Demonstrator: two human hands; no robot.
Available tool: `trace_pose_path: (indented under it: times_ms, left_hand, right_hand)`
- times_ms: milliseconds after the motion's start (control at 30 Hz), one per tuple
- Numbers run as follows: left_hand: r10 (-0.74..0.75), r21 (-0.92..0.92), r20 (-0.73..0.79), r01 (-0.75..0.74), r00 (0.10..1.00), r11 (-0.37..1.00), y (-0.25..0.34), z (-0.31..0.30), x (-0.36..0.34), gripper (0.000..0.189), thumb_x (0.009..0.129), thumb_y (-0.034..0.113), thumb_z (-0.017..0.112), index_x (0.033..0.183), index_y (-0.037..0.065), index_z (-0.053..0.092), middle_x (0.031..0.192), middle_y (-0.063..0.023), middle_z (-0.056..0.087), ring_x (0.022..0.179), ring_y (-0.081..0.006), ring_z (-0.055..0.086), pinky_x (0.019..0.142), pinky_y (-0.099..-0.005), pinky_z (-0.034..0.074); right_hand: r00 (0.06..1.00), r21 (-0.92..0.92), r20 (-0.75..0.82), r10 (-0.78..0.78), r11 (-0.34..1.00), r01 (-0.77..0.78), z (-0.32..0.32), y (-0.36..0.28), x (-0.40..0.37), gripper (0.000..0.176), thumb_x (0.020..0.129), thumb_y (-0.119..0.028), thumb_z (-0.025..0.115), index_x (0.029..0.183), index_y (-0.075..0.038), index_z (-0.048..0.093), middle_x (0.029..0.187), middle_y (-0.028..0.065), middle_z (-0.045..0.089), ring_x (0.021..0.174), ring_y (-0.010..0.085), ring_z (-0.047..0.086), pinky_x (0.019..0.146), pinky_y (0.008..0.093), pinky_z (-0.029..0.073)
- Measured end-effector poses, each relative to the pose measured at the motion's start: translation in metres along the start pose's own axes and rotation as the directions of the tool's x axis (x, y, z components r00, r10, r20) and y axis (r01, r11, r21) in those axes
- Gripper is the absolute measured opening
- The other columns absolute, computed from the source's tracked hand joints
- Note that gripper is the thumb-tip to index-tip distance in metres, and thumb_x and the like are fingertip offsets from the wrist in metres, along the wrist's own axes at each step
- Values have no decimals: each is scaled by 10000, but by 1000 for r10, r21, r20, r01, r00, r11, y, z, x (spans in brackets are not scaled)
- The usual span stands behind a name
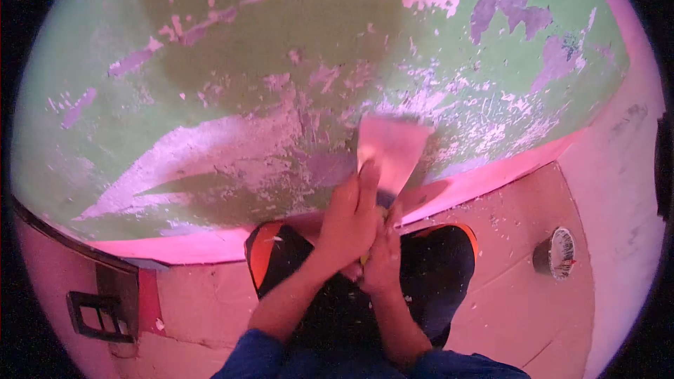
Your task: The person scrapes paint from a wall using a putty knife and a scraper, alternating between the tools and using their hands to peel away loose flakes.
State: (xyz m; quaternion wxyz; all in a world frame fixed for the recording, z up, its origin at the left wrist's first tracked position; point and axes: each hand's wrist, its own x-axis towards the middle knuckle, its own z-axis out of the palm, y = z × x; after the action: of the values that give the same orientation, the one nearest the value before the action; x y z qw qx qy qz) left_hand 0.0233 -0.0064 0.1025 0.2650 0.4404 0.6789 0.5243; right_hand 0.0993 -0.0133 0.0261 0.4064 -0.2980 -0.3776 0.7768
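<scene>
A wide scraper (393, 149) has its flat blade against the green wall (267, 49), where paint has flaked off in pale patches. My left hand (349, 221) is closed on the scraper, with fingers reaching onto the lower part of the blade. My right hand (382, 260) wraps round the handle, just below and to the right of my left hand. Most of the handle is hidden by my fingers.
A small bucket (560, 254) with a whitish rim stands on the floor (519, 295) at the right. At the lower left is a dark framed object (102, 317). A pink skirting band (189, 250) runs along the wall's foot. Paint flecks lie about.
</scene>
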Motion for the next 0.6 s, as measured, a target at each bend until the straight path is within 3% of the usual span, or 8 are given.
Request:
trace_pose_path:
  times_ms: [67,133,167,267,300,400,467,600]
  left_hand:
    - [-14,22,93,12,996,1000,11,-6,2,436,945,307,323,1084,-72,486,914,-283,535,861,-387,523,778,-386,402]
    - [51,57,38,-53,998,997,-9,-2,-3,445,944,295,322,1137,-83,457,995,-287,530,938,-391,520,815,-382,397]
    - [-16,-13,-9,16,1000,1000,-19,2,-11,441,941,292,324,1126,-83,464,1028,-286,529,991,-392,511,839,-383,388]
    - [101,69,-56,-97,993,993,-31,6,-10,445,942,296,312,1113,-83,473,1000,-292,537,989,-404,512,837,-399,385]
    - [119,-3,2,-119,993,993,-9,1,-2,470,941,323,307,1092,-84,484,980,-302,539,959,-416,522,827,-411,389]
    - [118,2,42,-118,992,993,0,4,4,475,941,332,305,1056,-87,498,916,-304,545,890,-439,524,804,-412,396]
    - [130,-6,5,-130,991,991,-21,10,-4,477,939,341,313,1040,-87,499,862,-290,546,834,-436,520,777,-417,397]
    - [-24,-94,31,27,999,995,-49,15,-5,507,934,388,315,956,-83,502,804,-263,545,757,-403,523,728,-425,397]
  right_hand:
    - [996,-91,-62,-56,995,50,3,-3,-2,458,942,-201,334,1327,-14,172,953,121,526,709,178,548,600,267,472]
    - [992,-182,-31,-123,977,116,1,2,-2,473,941,-216,339,1324,18,191,1185,163,441,1053,244,460,893,307,377]
    - [990,-182,-17,-138,974,132,-2,5,3,473,941,-216,339,1324,18,191,1185,163,441,1053,244,460,893,307,377]
    - [969,-194,-57,-240,955,225,-13,32,3,485,934,-305,333,1337,-68,204,1117,111,465,830,168,554,585,264,487]
    - [999,17,-15,-34,999,35,10,-11,-13,454,942,-240,336,1323,-41,189,940,130,526,625,162,543,516,259,466]
    - [990,-5,-89,-113,994,113,18,-21,-5,400,945,-243,331,1293,-78,225,777,85,509,431,78,417,320,213,332]
    - [986,4,-60,-156,988,156,12,-12,-10,358,946,-240,327,1257,-75,263,780,85,513,465,84,442,329,225,348]
    - [995,191,47,88,977,-95,3,-7,-16,353,944,-243,339,1254,-94,260,640,51,466,394,90,402,288,233,320]
